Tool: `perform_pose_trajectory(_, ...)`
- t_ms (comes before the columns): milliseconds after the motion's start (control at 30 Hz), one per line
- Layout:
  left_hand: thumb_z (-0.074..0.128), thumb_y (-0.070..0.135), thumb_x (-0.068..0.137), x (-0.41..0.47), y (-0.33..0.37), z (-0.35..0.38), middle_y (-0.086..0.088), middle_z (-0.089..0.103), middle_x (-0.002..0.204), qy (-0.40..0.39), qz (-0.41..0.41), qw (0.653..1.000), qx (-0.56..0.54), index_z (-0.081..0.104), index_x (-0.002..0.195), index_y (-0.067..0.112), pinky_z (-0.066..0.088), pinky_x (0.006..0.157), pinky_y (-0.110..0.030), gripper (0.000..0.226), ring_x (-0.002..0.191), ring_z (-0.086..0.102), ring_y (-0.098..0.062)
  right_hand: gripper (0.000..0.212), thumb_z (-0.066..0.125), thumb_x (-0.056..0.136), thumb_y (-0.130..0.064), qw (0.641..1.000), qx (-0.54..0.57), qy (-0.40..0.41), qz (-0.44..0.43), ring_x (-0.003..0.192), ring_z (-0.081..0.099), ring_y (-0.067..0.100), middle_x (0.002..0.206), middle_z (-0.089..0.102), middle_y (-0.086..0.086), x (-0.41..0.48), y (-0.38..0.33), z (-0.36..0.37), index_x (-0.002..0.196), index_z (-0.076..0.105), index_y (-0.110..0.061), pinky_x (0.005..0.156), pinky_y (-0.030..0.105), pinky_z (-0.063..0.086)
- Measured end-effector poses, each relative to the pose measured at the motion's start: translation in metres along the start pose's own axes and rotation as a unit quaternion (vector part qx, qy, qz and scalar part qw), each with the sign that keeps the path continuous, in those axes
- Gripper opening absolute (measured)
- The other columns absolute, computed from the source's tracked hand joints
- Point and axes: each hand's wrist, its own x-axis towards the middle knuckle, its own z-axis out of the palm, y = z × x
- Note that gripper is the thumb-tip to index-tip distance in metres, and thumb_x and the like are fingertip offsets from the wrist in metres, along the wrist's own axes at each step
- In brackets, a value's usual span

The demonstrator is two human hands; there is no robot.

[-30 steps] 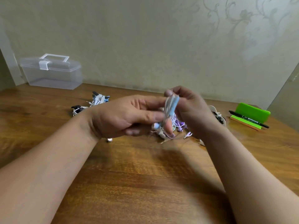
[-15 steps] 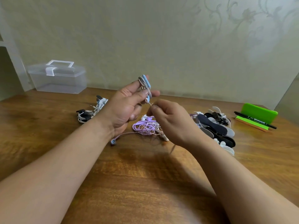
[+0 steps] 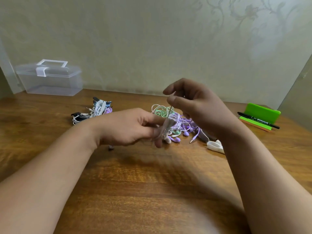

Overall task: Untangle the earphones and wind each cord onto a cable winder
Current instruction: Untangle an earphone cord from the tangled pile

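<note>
The left grip (image 3: 128,127) clasps a blurred winder (image 3: 166,130) above the counter (image 3: 152,191). The right grip (image 3: 200,107) pinches its cord (image 3: 170,110) straight, just above. The purple-green tangle (image 3: 183,123) lies behind them, with finished winders (image 3: 99,108) at far left.

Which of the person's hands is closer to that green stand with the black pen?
Right. The right hand, pinching a cord, is held up to the left of the green stand; the left hand grips the winder farther left.
</note>
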Motion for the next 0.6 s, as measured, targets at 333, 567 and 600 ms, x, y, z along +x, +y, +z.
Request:
perform_pose_trajectory(333,0.051,0.014,0.102,0.014,-0.016,-0.006,-0.016,0.052,0.111,0.134,0.126,0.895,-0.406,0.061,0.143,0.027,0.024,0.039,-0.015,0.044,0.035,0.030,-0.003,0.022,0.053,0.109,-0.021,0.982,0.157,-0.045,0.094,0.049,0.031,0.008,0.069,0.053,-0.001,0.003,0.021,0.040,0.111,0.071,-0.007,0.045,0.019,0.028)
perform_pose_trajectory(567,0.046,0.005,0.108,0.025,-0.021,0.001,-0.004,0.077,0.111,0.321,0.092,0.919,-0.210,0.052,0.147,0.028,0.029,0.037,-0.016,0.046,0.038,0.031,-0.008,0.019,0.056,0.107,-0.012,0.986,0.106,-0.009,0.129,0.053,0.045,0.012,0.073,0.067,0.000,0.003,0.016,0.052,0.108,0.071,0.001,0.051,0.026,0.040)
perform_pose_trajectory(600,0.047,0.007,0.108,0.026,-0.021,0.003,0.000,0.078,0.111,0.329,0.088,0.923,-0.178,0.052,0.148,0.032,0.032,0.040,-0.017,0.047,0.041,0.032,-0.014,0.020,0.060,0.106,-0.013,0.984,0.115,0.000,0.139,0.052,0.047,0.010,0.069,0.067,-0.002,0.003,0.016,0.053,0.102,0.071,0.003,0.050,0.025,0.042)
